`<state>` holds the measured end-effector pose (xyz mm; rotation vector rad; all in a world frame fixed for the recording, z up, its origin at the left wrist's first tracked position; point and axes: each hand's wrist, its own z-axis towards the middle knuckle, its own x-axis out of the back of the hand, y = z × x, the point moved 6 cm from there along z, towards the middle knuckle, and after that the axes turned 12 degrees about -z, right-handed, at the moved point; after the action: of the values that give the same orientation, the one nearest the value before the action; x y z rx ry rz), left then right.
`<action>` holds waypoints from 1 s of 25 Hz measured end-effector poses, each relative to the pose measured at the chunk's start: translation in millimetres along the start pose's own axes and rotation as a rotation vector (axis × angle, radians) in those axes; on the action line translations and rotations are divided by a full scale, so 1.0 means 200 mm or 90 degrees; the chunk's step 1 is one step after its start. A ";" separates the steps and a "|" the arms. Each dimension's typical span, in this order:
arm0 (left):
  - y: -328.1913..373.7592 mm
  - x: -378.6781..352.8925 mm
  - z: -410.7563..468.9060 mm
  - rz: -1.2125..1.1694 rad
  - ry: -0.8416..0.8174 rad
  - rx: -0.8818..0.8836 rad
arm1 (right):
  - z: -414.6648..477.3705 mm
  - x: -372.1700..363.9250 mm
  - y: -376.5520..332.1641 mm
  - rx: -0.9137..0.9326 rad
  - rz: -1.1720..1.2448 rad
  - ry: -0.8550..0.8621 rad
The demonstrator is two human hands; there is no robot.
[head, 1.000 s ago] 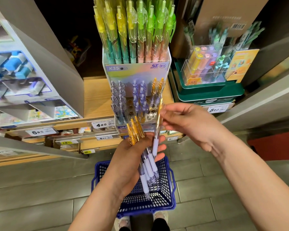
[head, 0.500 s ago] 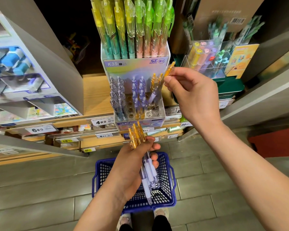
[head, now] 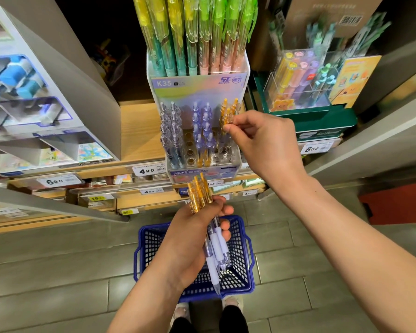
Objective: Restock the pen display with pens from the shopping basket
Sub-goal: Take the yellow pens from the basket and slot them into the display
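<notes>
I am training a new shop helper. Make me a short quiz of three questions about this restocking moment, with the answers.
1. True or false: the left hand grips a bundle of pens.
2. The right hand pinches a pen at the pen display. Its top is: A orange, B green, C black.
3. Fill in: the blue shopping basket stands on the ____.
Key: 1 true; 2 A; 3 floor.

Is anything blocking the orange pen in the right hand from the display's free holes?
Nothing visible does. The right hand pinches the orange pen over the display's right column; open holes lie in front of it, and other orange pens stand only behind.
</notes>
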<state>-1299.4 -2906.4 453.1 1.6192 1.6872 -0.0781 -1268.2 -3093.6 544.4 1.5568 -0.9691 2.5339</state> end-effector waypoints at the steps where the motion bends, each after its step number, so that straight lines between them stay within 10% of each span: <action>1: 0.00 0.00 0.00 0.000 0.001 0.001 | -0.01 -0.01 0.01 -0.007 -0.008 -0.005; 9: -0.01 -0.02 0.00 0.000 -0.018 0.003 | -0.08 -0.06 0.05 -0.094 -0.029 -0.141; 15: 0.00 -0.06 -0.01 0.005 -0.069 0.000 | -0.42 -0.24 0.04 -0.334 0.438 -0.630; 25: 0.05 -0.07 -0.02 0.049 -0.038 -0.027 | -0.37 -0.21 0.12 -0.469 0.595 -0.426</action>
<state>-1294.5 -2914.0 468.0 1.6319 1.5700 -0.0515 -1313.1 -3062.7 476.3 1.9196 -2.8108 1.4260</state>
